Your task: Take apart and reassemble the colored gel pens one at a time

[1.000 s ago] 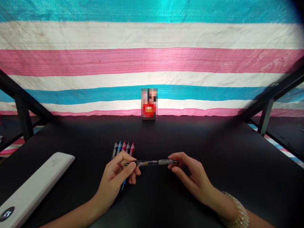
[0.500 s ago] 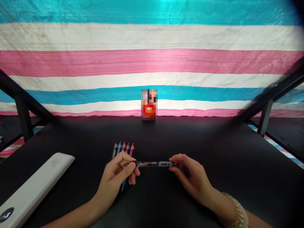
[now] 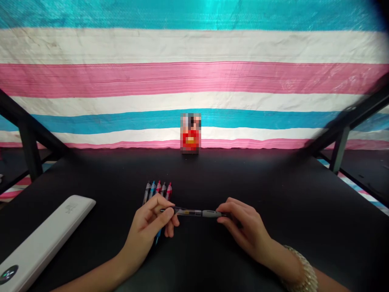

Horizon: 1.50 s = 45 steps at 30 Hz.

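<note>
Both hands hold one clear pen (image 3: 194, 212) crosswise just above the black table (image 3: 273, 194). My left hand (image 3: 152, 225) pinches its left end between thumb and fingers. My right hand (image 3: 243, 227) pinches the grey grip end on the right. A row of several pens (image 3: 158, 190) with black, blue and red caps lies on the table just behind my left hand, partly hidden by it. A beaded bracelet (image 3: 306, 271) is on my right wrist.
A long white flat case (image 3: 45, 239) lies at the table's left front. A small blurred red card (image 3: 191, 133) stands at the table's far edge against a striped pink, white and blue tarp (image 3: 194, 77). Black frame bars (image 3: 30, 138) rise at both sides.
My right hand has slid a little left and down along the pen, closing more tightly over the grey end. My left hand has stayed where it was.
</note>
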Available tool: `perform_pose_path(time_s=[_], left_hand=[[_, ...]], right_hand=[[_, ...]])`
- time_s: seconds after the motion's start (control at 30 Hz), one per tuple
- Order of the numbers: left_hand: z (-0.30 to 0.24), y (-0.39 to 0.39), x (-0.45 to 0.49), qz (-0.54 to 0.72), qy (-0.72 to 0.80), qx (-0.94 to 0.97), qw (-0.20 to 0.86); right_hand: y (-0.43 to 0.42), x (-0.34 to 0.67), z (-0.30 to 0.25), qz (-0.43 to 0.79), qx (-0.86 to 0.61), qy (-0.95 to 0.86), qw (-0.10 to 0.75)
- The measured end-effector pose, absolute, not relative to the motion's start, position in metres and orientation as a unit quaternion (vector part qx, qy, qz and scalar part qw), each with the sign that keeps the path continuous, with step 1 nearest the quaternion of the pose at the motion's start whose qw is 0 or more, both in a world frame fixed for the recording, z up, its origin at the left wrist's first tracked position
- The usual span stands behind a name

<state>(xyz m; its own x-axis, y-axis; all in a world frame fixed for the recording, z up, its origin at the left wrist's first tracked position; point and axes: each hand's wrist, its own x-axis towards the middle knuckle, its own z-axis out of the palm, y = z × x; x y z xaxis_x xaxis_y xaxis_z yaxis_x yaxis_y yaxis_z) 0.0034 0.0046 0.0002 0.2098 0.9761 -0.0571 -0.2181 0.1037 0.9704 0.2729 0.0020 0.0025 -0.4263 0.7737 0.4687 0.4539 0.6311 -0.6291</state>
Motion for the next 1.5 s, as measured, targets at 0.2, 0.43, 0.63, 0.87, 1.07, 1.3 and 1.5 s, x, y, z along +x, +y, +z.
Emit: perform_pose_path(time_s=[0.2,0.43,0.63,0.87,1.07,1.3,1.5], left_hand=[[0.003,0.005,0.006,0.472,0.412,0.473,0.620],[0.011,0.003,0.009,0.457,0.431,0.492,0.602],[0.006,0.005,0.005,0.467,0.437,0.489,0.593],[0.005,0.005,0.004,0.471,0.436,0.482,0.597],[0.005,0.005,0.003,0.470,0.442,0.481,0.593],[0.011,0.005,0.007,0.466,0.451,0.490,0.583],[0.013,0.005,0.010,0.453,0.459,0.509,0.570]], right_hand=[[0.004,0.272,0.008,0.179,-0.353,-0.834,0.383],[0.004,0.272,0.011,0.167,-0.377,-0.839,0.356],[0.003,0.270,0.012,0.208,-0.405,-0.832,0.317],[0.003,0.271,0.005,0.214,-0.403,-0.829,0.322],[0.004,0.272,0.000,0.202,-0.399,-0.831,0.332],[0.005,0.272,0.002,0.176,-0.379,-0.843,0.339],[0.004,0.272,0.003,0.127,-0.368,-0.847,0.361]])
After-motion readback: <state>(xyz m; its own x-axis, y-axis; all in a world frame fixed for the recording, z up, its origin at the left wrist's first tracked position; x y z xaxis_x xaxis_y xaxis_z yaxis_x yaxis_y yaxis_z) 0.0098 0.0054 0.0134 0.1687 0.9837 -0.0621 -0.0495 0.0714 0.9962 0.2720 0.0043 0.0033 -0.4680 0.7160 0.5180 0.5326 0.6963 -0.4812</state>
